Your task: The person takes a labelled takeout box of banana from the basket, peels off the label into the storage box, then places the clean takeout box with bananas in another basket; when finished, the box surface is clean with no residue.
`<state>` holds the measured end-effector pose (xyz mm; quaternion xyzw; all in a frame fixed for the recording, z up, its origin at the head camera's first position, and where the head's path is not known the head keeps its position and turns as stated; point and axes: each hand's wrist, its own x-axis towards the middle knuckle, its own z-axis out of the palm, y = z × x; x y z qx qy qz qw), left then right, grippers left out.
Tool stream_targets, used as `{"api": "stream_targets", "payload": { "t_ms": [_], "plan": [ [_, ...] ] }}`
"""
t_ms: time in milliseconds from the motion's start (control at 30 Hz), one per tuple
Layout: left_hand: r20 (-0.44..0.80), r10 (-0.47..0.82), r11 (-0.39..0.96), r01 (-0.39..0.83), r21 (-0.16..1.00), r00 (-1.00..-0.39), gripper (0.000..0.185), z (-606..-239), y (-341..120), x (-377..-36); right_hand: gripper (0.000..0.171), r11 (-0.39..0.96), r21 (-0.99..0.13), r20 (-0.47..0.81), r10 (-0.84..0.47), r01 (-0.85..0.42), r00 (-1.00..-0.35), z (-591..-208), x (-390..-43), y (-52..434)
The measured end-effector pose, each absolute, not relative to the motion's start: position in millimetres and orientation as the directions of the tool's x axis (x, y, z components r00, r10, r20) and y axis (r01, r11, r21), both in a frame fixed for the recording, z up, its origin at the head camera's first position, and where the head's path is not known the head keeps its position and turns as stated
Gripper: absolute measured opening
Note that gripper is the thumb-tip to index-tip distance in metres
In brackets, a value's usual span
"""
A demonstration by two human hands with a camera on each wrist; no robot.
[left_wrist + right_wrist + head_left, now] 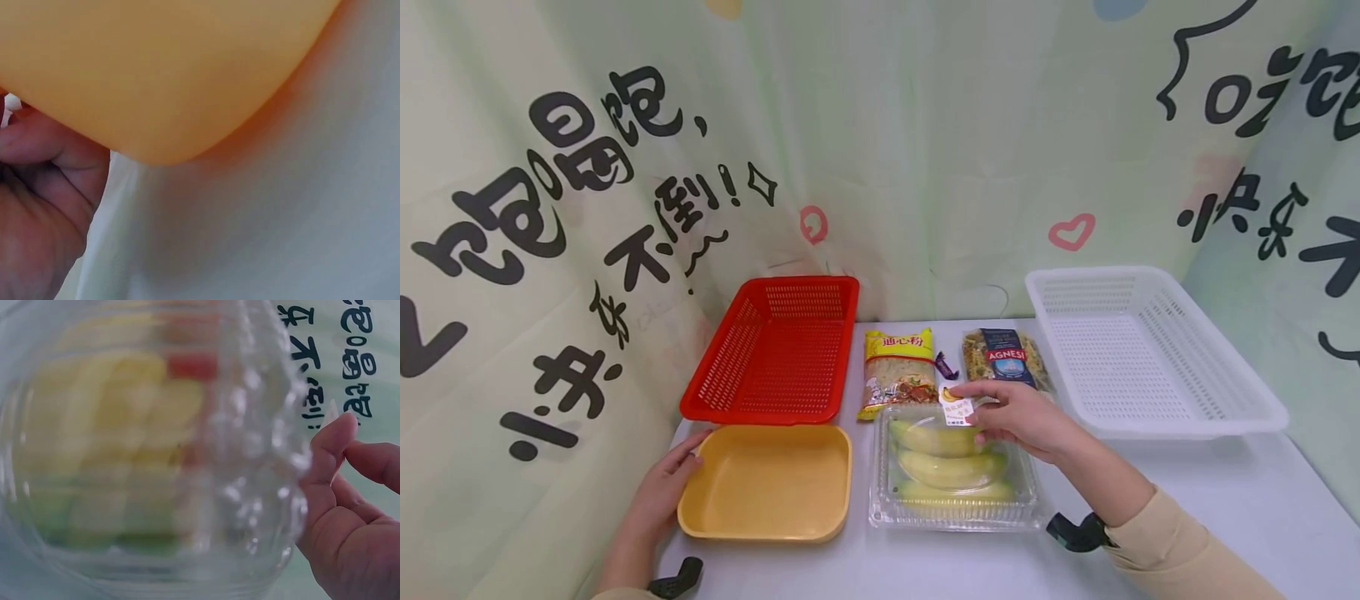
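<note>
My right hand (1026, 419) pinches a small white card with a banana picture (956, 408) between thumb and fingers. Right under it is a clear plastic clamshell box (951, 518), its lid down over several bananas (951, 469). In the right wrist view the box (250, 456) looms large and blurred beside the hand (356, 531), where a white tip of the card shows above the fingertips. At the left, my left hand (664, 485) rests against the upper left corner of a yellow tray (767, 529). The left wrist view shows part of that hand (44, 194) hidden behind the tray.
A red basket (767, 350) stands behind the tray, a white basket (1180, 425) at the right. Between them lie a yellow-topped bag of pasta (898, 367), a small purple-wrapped sweet (946, 365) and an Agnesi pasta bag (1006, 354). Printed curtains (940, 167) enclose the table.
</note>
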<state>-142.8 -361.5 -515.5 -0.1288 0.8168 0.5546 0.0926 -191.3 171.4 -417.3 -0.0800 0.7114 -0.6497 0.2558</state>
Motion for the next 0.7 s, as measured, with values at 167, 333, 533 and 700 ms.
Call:
{"api": "stream_targets", "payload": {
  "t_ms": [167, 333, 533, 700],
  "plan": [
    [-0.261, -0.086, 0.299, -0.275, 0.914, -0.961, 0.049, -519, -356, -143, 0.047, 0.167, -0.961, -0.273, -0.44, 0.221, -0.855, -416, -193, 169],
    [-0.217, -0.08, 0.242, -0.23, 0.943, -0.973, 0.048, -524, -350, -141, 0.047, 0.164, -0.966, -0.254, -0.448, 0.2, -0.857, -412, -197, 166],
    [-0.23, -0.095, 0.125, -0.241, 0.963, -0.969, 0.05, -531, -347, -139, 0.047, 0.167, -0.966, -0.253, -0.446, 0.198, -0.858, -401, -201, 161],
    [-0.265, -0.116, 0.071, -0.275, 0.959, -0.957, 0.055, -535, -345, -141, 0.044, 0.185, -0.965, -0.25, -0.441, 0.186, -0.862, -391, -206, 154]
  ]
}}
